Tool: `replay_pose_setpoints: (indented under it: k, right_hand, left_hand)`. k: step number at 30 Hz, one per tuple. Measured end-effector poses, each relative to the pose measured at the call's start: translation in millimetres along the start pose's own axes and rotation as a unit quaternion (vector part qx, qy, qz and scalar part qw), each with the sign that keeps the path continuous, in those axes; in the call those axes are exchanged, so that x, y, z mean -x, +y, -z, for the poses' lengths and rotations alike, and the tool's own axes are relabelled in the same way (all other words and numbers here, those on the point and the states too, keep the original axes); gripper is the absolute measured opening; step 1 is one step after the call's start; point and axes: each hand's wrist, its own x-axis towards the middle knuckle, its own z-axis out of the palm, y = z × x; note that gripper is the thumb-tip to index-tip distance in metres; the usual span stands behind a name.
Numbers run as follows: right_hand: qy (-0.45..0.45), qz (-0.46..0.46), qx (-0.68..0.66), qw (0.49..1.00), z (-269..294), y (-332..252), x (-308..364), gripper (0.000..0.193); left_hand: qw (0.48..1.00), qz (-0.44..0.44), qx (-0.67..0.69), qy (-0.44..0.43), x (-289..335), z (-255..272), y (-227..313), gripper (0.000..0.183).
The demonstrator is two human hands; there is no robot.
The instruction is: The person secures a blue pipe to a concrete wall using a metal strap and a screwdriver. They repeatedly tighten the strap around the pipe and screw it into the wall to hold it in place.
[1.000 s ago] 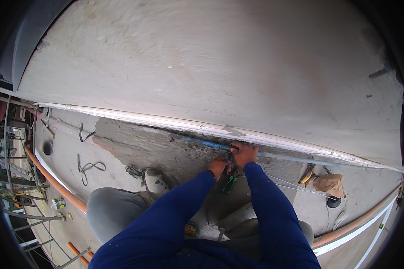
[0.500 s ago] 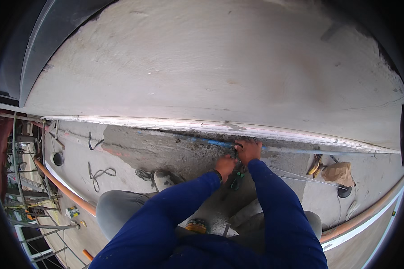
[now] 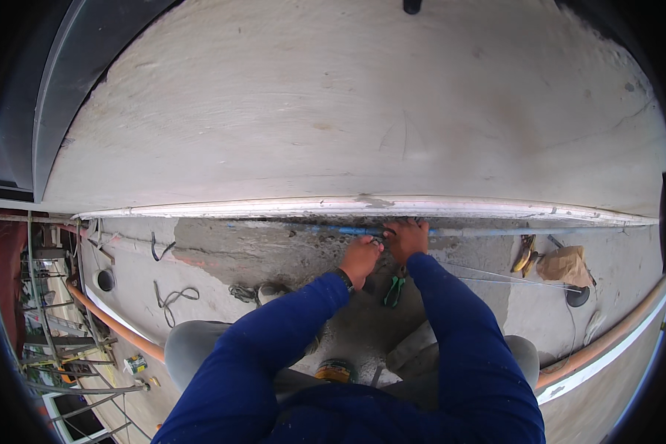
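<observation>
as left hand and right hand curl at a blue pipe, fingers' hold is unclear.

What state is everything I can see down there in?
left hand: fingers curled; grip unclear
right hand: fingers bent, at the blue pipe; grip unclear
blue pipe: lying lengthwise, partly hidden
green-handled tool: unheld; open or shut unclear
paper bag: crumpled
cord: loosely looped, unheld
white lines: stretched out, nearly straight
</observation>
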Motion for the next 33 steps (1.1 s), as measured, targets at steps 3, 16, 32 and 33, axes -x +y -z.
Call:
replay_pose_setpoints:
  k: [3, 16, 32, 33]
  right_hand:
    - [-0.009, -0.007, -0.004, 1.000, -2.8, 1.3, 1.9, 0.028]
    - [-0.018, 0.000, 0.015, 1.000, -1.2, 0.8, -3.7, 0.025]
    - [-0.045, 0.008, -0.001, 0.999, 10.3, -3.3, 7.9, 0.035]
    - [-0.055, -0.001, -0.003, 0.998, 11.5, -2.5, 9.8, 0.036]
  left_hand:
    - [0.999, -0.015, -0.040, -0.029, -17.8, 8.7, 13.6, 0.019]
    - [0.994, -0.093, 0.025, -0.045, -83.2, 12.2, 0.5, 0.014]
    - [0.968, -0.180, -0.157, -0.074, -113.9, 16.5, -21.1, 0.030]
    - [0.962, -0.181, -0.194, -0.072, -112.4, 15.5, -20.5, 0.030]
